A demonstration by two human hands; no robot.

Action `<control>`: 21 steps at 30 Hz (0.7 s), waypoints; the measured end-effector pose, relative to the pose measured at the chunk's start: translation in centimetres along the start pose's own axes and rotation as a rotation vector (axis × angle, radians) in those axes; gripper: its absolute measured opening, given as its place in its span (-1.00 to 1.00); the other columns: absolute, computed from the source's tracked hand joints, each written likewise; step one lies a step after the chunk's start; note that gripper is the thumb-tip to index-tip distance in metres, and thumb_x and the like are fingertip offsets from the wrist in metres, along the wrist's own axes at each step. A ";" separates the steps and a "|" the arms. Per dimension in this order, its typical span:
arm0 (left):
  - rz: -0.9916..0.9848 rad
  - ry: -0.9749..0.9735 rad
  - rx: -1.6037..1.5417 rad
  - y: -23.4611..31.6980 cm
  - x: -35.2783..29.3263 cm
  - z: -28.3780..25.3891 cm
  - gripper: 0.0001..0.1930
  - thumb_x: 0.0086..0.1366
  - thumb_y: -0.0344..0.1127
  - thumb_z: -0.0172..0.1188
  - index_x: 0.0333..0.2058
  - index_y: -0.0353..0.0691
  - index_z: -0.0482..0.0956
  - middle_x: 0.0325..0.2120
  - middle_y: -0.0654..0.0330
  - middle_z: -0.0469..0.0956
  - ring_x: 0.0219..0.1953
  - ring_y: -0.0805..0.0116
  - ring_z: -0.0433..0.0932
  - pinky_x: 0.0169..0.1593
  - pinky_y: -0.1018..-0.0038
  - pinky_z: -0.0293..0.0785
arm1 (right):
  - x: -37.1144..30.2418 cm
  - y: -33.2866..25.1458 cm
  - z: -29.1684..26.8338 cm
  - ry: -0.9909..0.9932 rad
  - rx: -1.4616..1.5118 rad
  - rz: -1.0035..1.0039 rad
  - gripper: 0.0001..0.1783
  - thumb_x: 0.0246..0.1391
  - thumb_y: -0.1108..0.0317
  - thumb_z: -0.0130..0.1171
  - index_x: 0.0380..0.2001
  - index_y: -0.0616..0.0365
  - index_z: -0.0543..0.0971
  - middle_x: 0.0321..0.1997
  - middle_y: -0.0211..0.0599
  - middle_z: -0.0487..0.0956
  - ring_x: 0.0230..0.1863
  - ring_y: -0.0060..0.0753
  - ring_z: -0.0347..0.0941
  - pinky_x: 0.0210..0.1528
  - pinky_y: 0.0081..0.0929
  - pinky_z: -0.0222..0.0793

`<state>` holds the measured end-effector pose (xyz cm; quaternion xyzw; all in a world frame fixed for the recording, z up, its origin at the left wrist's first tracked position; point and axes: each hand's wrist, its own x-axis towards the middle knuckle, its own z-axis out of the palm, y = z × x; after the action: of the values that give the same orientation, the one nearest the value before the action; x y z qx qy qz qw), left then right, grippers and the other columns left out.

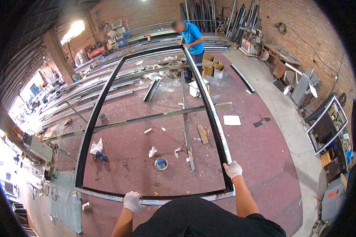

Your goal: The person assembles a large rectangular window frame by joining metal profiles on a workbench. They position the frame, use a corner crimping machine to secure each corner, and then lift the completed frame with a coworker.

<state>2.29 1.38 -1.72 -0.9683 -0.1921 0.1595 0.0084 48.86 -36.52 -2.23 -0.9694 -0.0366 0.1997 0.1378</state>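
Observation:
A large rectangular black window or door frame (216, 128), with whitish film along its outer faces, spans the middle of the view. My left hand (133, 202), in a pale knit glove, is closed around the near bar, left of its middle. Likewise gloved, my right hand (233, 170) grips the right bar just above the near right corner. Some of the fingers on both hands are hidden by the frame. At the far right corner, a person in a blue shirt (192, 36) bends over the frame with a hand (186, 46) on it.
Under the frame are metal support bars (154, 115), a steel bowl (161, 163), a blue power tool (100, 157) and a white bag (96, 146). Long profiles (87, 96) lie at left. Cardboard boxes (218, 70) stand beside the other person. A smaller frame (327, 125) leans at right.

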 end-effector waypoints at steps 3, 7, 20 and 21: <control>-0.007 0.010 0.020 -0.1 0.0 0.4 -0.44 -0.12 0.35 0.56 -0.31 0.05 0.77 -0.27 0.21 0.70 -0.10 0.15 0.68 0.04 0.22 0.62 | 0.1 0.1 0.2 0.012 0.001 -0.006 -0.21 0.22 -0.31 0.28 0.05 0.31 0.59 0.02 0.24 0.73 0.12 0.21 0.68 0.20 -0.02 0.56; -0.007 0.008 0.019 -0.1 -0.1 0.5 -0.44 -0.12 0.33 0.57 -0.30 0.06 0.77 -0.27 0.22 0.70 -0.09 0.16 0.67 0.05 0.23 0.62 | 0.2 0.2 0.3 0.026 -0.017 -0.008 -0.22 0.22 -0.31 0.28 0.03 0.30 0.59 0.00 0.24 0.73 0.11 0.20 0.68 0.19 -0.01 0.56; -0.014 -0.029 -0.021 0.3 -0.1 -0.6 -0.52 -0.09 0.24 0.56 -0.35 0.02 0.74 -0.31 0.19 0.68 -0.12 0.12 0.66 0.00 0.17 0.62 | -0.2 -0.3 -0.2 -0.008 -0.017 0.023 -0.20 0.23 -0.33 0.24 0.06 0.30 0.59 0.03 0.23 0.72 0.13 0.18 0.68 0.21 -0.02 0.56; -0.006 0.004 -0.027 0.3 -0.1 -0.7 -0.53 -0.09 0.23 0.56 -0.35 0.03 0.74 -0.30 0.19 0.69 -0.12 0.12 0.66 0.00 0.17 0.61 | -0.1 -0.4 -0.2 0.010 -0.019 0.021 -0.20 0.23 -0.34 0.23 0.05 0.29 0.59 0.02 0.23 0.73 0.13 0.19 0.68 0.21 -0.02 0.56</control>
<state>2.51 1.13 -1.09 -0.9681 -0.1969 0.1549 -0.0038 48.81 -36.22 -1.91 -0.9720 -0.0277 0.1957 0.1269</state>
